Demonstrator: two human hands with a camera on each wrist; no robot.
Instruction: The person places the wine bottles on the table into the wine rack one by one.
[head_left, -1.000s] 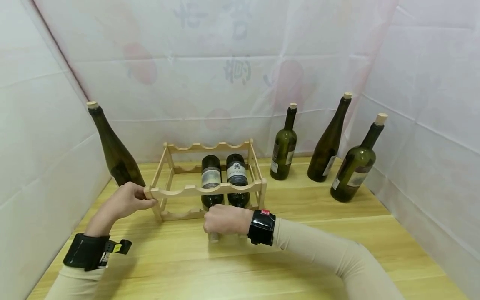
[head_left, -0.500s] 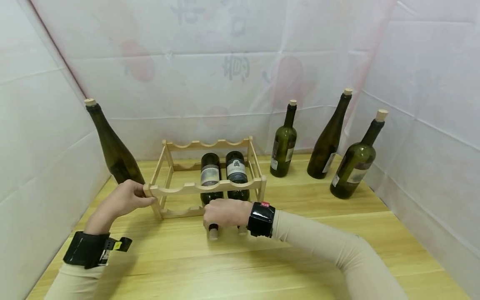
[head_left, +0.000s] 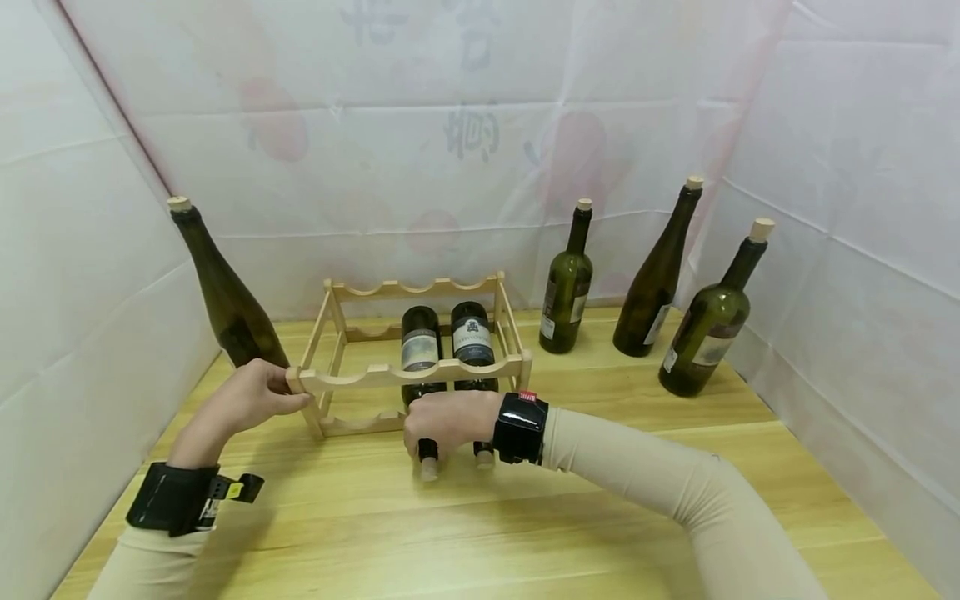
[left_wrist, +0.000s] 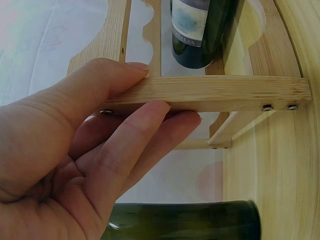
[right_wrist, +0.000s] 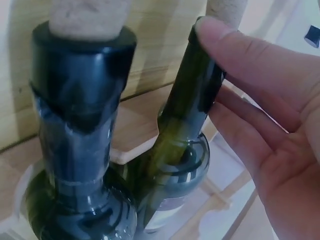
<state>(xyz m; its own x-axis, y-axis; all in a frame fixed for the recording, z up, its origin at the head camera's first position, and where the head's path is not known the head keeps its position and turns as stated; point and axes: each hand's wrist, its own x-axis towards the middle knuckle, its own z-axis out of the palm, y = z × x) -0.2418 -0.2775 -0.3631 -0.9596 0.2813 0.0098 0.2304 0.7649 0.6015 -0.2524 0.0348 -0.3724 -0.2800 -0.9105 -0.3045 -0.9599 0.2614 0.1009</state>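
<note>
My left hand (head_left: 251,396) pinches the front left corner of a wooden wine rack (head_left: 382,379). In the left wrist view, thumb and fingers lie on opposite sides of its post (left_wrist: 220,92). Two dark wine bottles lie in the rack's lower level, corks toward me: the left wine bottle (head_left: 422,346) and the right wine bottle (head_left: 472,337). My right hand (head_left: 453,421) holds the left one by its neck (right_wrist: 192,85), thumb near the corked mouth. The neighbouring bottle's neck (right_wrist: 77,135) stands close to the camera in the right wrist view.
A tall corked green bottle (head_left: 236,300) stands left of the rack, just behind my left hand. To the right stand a short bottle (head_left: 567,300), a slender bottle (head_left: 656,283) and a broad bottle (head_left: 708,333), all corked. White cloth walls (head_left: 450,192) enclose the wooden table (head_left: 450,542).
My right hand has shifted slightly back toward the rack, and more of the two corked necks shows below it. The left hand keeps its hold on the rack corner.
</note>
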